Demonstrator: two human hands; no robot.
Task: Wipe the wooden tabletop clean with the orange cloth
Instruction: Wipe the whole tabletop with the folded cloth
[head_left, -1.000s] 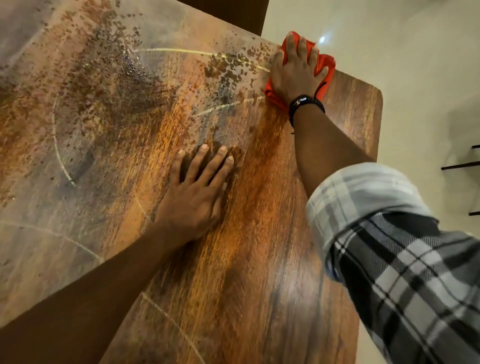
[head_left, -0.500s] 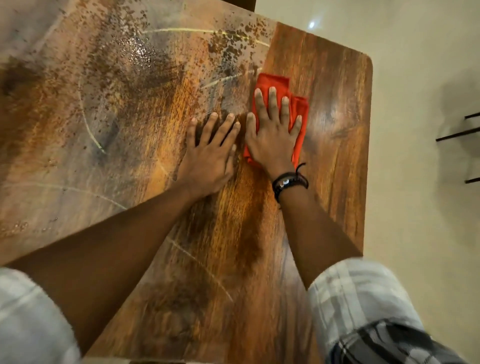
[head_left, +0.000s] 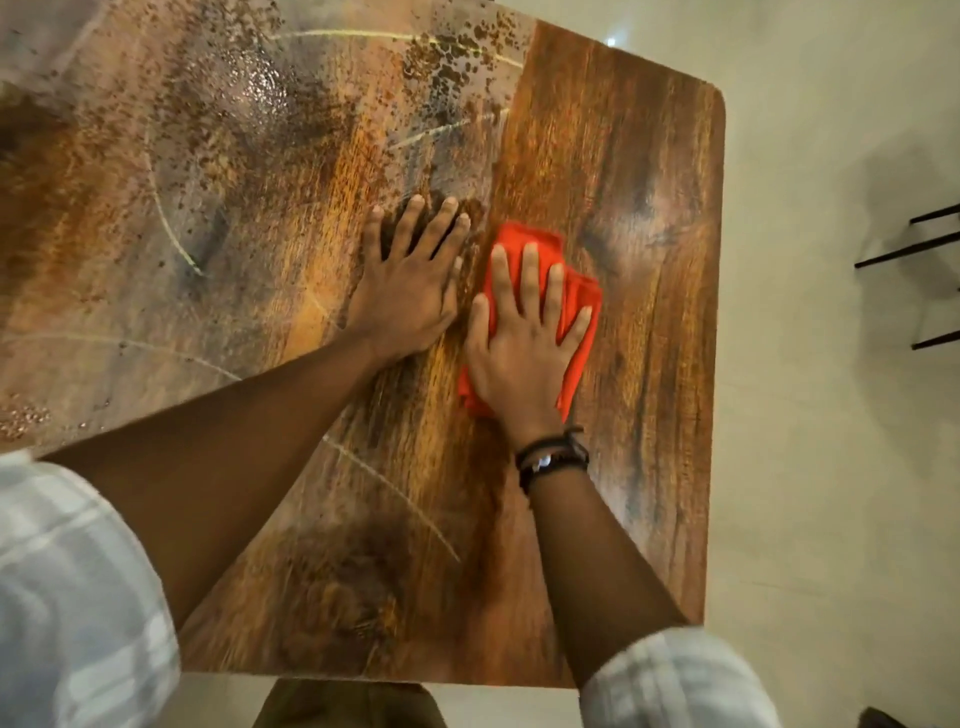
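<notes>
Pale floor (head_left: 831, 467) borders the rounded-corner brown wooden tabletop (head_left: 623, 156). Its upper left carries a cloudy speckled film (head_left: 234, 104), while the right strip shows glossy grain. At frame centre the right hand (head_left: 519, 358) presses the crumpled orange cloth (head_left: 582, 291) flat on the wood, fingers straight and slightly spread. Just left of it, the left hand (head_left: 410, 296) lies flat on the wood, fingers likewise spread.
</notes>
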